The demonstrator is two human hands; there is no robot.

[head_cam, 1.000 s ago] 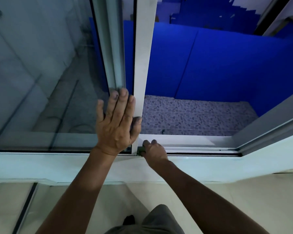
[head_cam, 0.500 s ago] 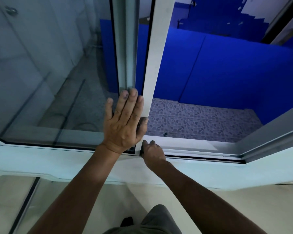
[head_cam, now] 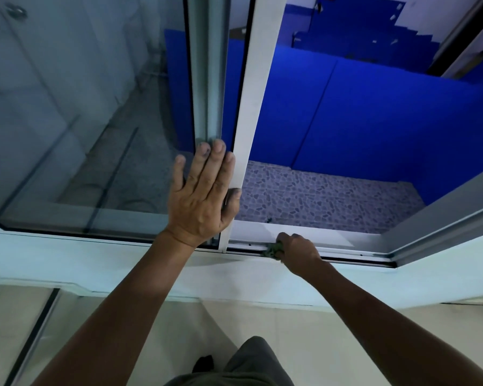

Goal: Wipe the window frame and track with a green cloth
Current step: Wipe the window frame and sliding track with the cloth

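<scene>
The sliding sash has a white upright frame (head_cam: 258, 87) with glass (head_cam: 89, 121) to its left. My left hand (head_cam: 204, 196) lies flat on the glass, fingers spread, thumb hooked around the sash edge; the fingertips are dirty. The bottom track (head_cam: 346, 253) runs to the right from the sash foot. My right hand (head_cam: 297, 250) is closed on a bunched green cloth (head_cam: 272, 250), pressing it into the track a short way right of the sash. Only a small wad of cloth shows at the hand's left side.
A white sill (head_cam: 95, 263) spans below the track. The right side frame (head_cam: 444, 218) slants up at the right. Outside lie a pebble-pattern ledge (head_cam: 318, 196) and blue walls (head_cam: 374, 121). My knee (head_cam: 251, 363) and a tiled floor are below.
My right hand has slid with the cloth to the right along the track, away from the sash foot. The left hand stays pressed on the glass.
</scene>
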